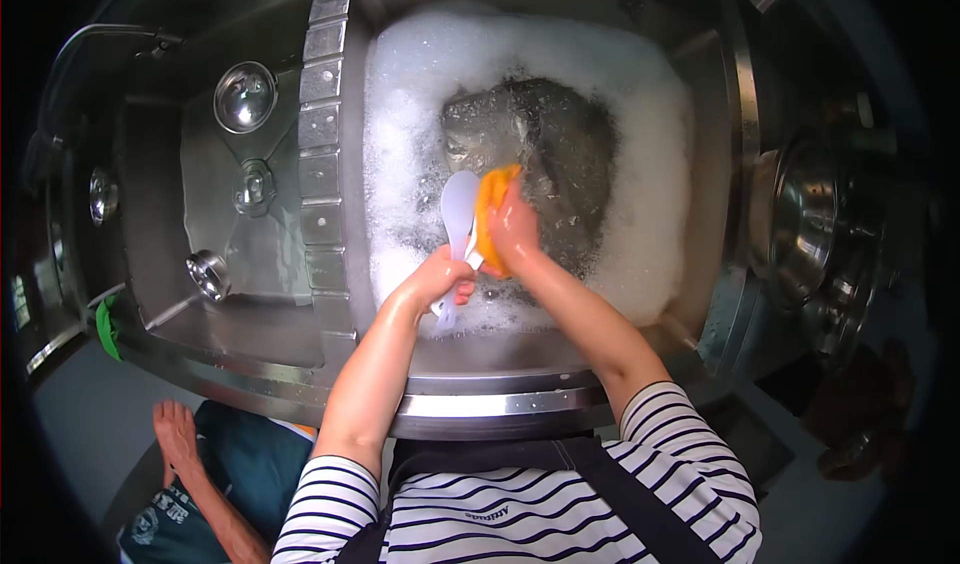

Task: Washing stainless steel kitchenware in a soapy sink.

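Observation:
My left hand [442, 275] is closed around the handles of a translucent white plastic rice paddle [459, 205] and a second white utensil [472, 251], mostly covered by my hands and the cloth. My right hand [514, 228] grips an orange cloth [489, 192] that presses against the second utensil, just right of the paddle. Both hands are wet and over the near half of a steel sink basin [709, 113]. White suds [649, 189] ring a darker patch of water [574, 144], where the surface is stirred. What lies below the water cannot be made out.
A ridged steel divider [322, 166] separates the left basin, which holds a metal bowl [246, 97] and a small perforated metal piece [208, 275]. Metal bowls [806, 219] stand at the right. Another person's arm [196, 474] is at lower left, near a green cloth [109, 327].

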Demonstrator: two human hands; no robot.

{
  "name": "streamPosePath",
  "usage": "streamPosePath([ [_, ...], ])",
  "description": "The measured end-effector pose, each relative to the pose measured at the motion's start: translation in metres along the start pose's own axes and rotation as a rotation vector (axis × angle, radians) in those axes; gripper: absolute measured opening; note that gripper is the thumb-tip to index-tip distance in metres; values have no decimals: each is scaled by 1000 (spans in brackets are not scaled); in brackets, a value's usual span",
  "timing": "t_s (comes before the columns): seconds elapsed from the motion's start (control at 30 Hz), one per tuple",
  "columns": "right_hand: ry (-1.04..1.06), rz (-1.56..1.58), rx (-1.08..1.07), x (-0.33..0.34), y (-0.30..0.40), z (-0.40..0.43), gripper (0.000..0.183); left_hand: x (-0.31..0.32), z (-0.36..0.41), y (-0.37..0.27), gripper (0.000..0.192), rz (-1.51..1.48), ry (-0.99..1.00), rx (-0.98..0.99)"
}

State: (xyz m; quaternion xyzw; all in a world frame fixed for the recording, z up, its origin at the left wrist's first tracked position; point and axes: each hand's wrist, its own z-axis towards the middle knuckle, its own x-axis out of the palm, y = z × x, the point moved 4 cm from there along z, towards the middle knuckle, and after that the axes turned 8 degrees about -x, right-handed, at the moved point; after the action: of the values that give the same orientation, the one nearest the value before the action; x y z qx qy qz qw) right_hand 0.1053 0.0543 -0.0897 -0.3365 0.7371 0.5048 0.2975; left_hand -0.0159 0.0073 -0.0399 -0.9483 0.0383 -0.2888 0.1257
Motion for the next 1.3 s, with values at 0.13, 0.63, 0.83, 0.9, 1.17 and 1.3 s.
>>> streamPosePath([
  [0.13, 192, 58, -258, -16, 28, -33, 26, -1, -3, 9, 37, -31, -1, -77],
  [0.63, 13, 382, -475, -63, -35, 7, 38, -8, 6, 1, 43, -328, 137, -24],
  [0.83, 176, 93, -795, -44, 14, -59, 33, -12, 10, 10, 44, -252, 145, -124],
  [0.9, 53, -217, -882, -39, 11, -50, 26, -10, 9, 11, 44, -191, 159, -132],
  [1.17, 122, -425, -536, -35, -56, 34, 30, 12, 5, 5, 46, -211, 215, -155],
  [1.3, -131, -12, -449, -58, -19, -1, 47, 3, 3, 6, 47, -292, 189, -108],
])
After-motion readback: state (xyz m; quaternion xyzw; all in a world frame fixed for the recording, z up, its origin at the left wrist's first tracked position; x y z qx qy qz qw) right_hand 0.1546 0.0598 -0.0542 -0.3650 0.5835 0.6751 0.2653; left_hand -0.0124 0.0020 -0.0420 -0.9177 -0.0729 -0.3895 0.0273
